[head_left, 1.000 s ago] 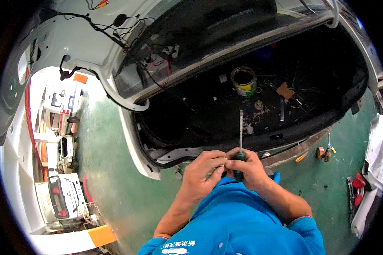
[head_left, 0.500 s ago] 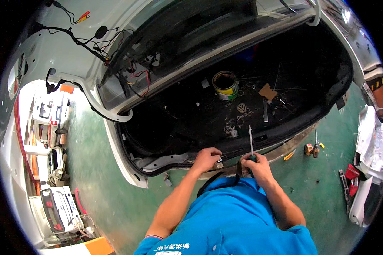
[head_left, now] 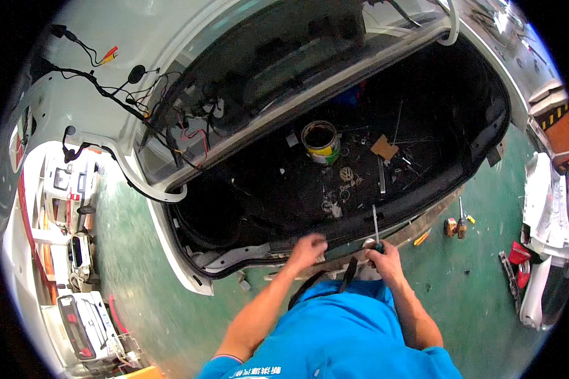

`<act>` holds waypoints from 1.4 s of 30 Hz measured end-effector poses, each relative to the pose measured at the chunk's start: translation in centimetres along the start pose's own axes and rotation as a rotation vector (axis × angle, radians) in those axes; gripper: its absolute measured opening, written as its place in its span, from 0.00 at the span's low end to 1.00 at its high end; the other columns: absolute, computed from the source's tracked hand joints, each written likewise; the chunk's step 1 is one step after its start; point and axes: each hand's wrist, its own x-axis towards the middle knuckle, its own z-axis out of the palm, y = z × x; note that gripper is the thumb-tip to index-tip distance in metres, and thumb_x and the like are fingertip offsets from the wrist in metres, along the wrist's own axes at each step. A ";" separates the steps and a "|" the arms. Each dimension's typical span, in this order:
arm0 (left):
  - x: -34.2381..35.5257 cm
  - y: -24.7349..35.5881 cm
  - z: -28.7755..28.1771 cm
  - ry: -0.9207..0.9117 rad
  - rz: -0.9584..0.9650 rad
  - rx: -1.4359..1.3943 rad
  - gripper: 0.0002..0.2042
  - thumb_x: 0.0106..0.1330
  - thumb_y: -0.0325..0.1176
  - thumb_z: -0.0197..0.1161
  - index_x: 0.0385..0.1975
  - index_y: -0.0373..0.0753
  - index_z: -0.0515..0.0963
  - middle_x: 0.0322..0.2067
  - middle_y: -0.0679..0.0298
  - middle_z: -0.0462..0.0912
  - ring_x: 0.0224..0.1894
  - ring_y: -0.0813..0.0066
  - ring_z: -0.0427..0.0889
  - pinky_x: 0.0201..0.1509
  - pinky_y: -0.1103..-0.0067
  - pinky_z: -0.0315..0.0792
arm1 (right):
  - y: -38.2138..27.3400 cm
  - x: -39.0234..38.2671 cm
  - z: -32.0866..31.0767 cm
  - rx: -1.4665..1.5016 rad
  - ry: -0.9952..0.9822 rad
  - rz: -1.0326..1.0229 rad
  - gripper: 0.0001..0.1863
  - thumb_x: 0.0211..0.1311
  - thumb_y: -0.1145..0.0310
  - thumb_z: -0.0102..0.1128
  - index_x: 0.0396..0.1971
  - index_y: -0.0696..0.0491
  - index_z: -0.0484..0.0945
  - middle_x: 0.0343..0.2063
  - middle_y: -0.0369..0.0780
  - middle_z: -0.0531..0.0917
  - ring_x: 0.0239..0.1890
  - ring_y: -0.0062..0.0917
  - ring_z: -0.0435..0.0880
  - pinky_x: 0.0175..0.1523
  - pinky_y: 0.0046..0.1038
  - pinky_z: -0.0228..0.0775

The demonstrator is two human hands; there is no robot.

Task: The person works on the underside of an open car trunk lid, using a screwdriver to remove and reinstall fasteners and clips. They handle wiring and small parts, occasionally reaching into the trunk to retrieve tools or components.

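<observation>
My right hand (head_left: 387, 260) grips a screwdriver (head_left: 375, 222) by its dark green handle. Its long metal shaft points away from me, over the rear edge of an open car trunk (head_left: 278, 189). My left hand (head_left: 307, 250) is at that same edge, to the left of the screwdriver, with its fingers curled in. A small pale piece shows beside its fingertips, but whether they grip it is hidden. On the dark trunk floor stands a round tin (head_left: 326, 154) with a yellow and green label. Cardboard (head_left: 384, 148) and a thin metal strip (head_left: 382, 175) lie right of it.
Loose wiring (head_left: 110, 98) hangs from the raised white trunk lid (head_left: 101, 38). On the green floor at right are a cordless drill (head_left: 462, 221) and a yellow-orange hand tool (head_left: 422, 237). White car panels (head_left: 540, 202) stand farther right; bumpers (head_left: 88, 328) line the left.
The view has shifted, so the trunk appears a little farther left and lower. Relative to the trunk edge, my right hand and the screwdriver are slightly farther right. The grip on the handle stays.
</observation>
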 end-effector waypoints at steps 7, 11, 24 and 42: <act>-10.4 -5.0 1.5 0.148 -0.228 -0.301 0.17 0.67 0.35 0.60 0.50 0.31 0.77 0.33 0.59 0.84 0.33 0.74 0.82 0.39 0.75 0.76 | 3.1 4.9 0.7 -0.577 -0.032 -0.269 0.28 0.48 0.60 0.65 0.48 0.60 0.74 0.36 0.58 0.82 0.44 0.53 0.81 0.46 0.45 0.73; -15.8 -5.6 -0.4 0.450 -0.277 -0.158 0.20 0.66 0.42 0.61 0.53 0.36 0.78 0.46 0.56 0.84 0.45 0.66 0.83 0.52 0.71 0.75 | 0.8 6.8 2.6 -0.611 -0.210 -0.403 0.26 0.47 0.64 0.64 0.48 0.57 0.76 0.41 0.52 0.84 0.47 0.47 0.82 0.50 0.40 0.73; -30.9 9.6 -22.5 1.621 0.050 0.092 0.16 0.61 0.33 0.68 0.47 0.37 0.81 0.36 0.59 0.85 0.35 0.74 0.82 0.43 0.76 0.75 | -5.4 6.7 9.5 -0.789 -0.361 -0.659 0.25 0.51 0.60 0.69 0.47 0.60 0.78 0.40 0.54 0.83 0.46 0.51 0.80 0.50 0.42 0.73; -37.4 33.7 -37.4 2.104 0.806 1.147 0.46 0.45 0.38 0.78 0.67 0.46 0.60 0.62 0.57 0.67 0.62 0.57 0.67 0.64 0.61 0.64 | 6.6 11.2 5.3 -0.513 -0.512 -0.502 0.30 0.50 0.82 0.65 0.57 0.60 0.70 0.50 0.46 0.76 0.52 0.31 0.73 0.51 0.38 0.72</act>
